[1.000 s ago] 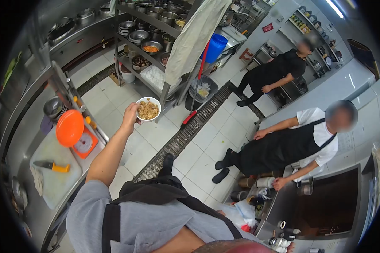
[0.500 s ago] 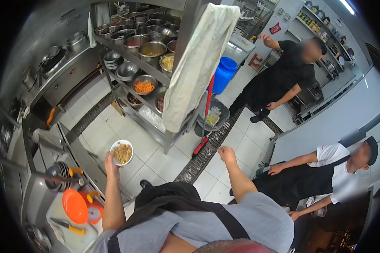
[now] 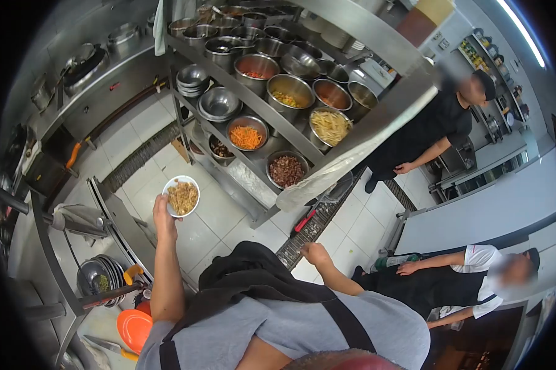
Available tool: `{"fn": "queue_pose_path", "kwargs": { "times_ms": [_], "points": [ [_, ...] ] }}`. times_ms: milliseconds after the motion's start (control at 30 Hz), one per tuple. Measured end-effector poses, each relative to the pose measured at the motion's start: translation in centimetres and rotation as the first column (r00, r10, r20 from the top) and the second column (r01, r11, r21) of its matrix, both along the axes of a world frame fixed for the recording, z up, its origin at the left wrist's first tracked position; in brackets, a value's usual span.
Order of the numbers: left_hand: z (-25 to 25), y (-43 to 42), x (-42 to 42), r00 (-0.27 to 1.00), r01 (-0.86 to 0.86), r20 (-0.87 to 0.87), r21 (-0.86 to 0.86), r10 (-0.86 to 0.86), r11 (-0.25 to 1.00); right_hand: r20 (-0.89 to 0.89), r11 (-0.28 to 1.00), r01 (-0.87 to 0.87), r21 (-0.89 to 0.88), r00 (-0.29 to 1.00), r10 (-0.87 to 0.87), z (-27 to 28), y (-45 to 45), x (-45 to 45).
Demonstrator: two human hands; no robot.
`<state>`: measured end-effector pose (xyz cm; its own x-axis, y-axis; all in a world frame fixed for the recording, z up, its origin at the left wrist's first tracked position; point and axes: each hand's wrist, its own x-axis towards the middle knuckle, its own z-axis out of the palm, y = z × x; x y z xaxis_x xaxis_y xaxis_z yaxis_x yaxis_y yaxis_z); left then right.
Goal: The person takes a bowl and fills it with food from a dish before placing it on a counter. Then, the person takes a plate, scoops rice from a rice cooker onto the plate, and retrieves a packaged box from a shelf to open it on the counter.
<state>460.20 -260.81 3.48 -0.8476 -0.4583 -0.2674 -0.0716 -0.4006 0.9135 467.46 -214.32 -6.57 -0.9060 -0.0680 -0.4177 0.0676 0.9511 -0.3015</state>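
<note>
My left hand is wrapped round the side of a white bowl, which holds crumbly golden-brown food. The bowl is held upright above the tiled floor, left of a steel rack. My right hand is curled into a loose fist at waist height, with nothing visible in it. Nearest to the bowl, the rack holds a bowl of orange strips, a pan of reddish-brown pieces and a pot of pale strips.
A cloth hangs over the rack's near edge. A floor drain runs past it. At lower left are stacked pans, an orange plate and a knife. Two people, one in black and one in an apron, stand at right.
My view has moved closer to the rack, showing more of its pans. My right hand has come lower and nearer my body. The person in black has lowered a raised hand from view.
</note>
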Motion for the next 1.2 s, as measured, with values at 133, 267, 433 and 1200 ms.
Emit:
{"fn": "queue_pose_path", "kwargs": {
  "times_ms": [133, 267, 433, 1200],
  "points": [
    [0.1, 0.0, -0.6, 0.999, 0.041, 0.011, -0.009, -0.041, 0.999, -0.047, 0.999, 0.028, 0.015, 0.999, -0.027, 0.5, 0.7, -2.5],
    [-0.5, 1.0, -0.6, 0.998, 0.064, 0.027, -0.019, -0.063, 0.998, -0.069, 0.997, 0.081, -0.009, 0.994, -0.082, 2.1, -0.5, -6.2],
    [-0.9, 2.8, -0.1, 0.986, 0.149, 0.084, -0.020, -0.147, 0.989, -0.141, 0.992, 0.090, -0.090, 0.985, -0.102, 1.8, -2.0, -6.5],
    [0.9, 7.3, -2.3, 0.905, 0.423, 0.062, -0.033, -0.421, 0.905, -0.009, 0.975, 0.215, 0.047, 0.977, -0.215, -1.4, -0.3, 1.7]
  ]
}}
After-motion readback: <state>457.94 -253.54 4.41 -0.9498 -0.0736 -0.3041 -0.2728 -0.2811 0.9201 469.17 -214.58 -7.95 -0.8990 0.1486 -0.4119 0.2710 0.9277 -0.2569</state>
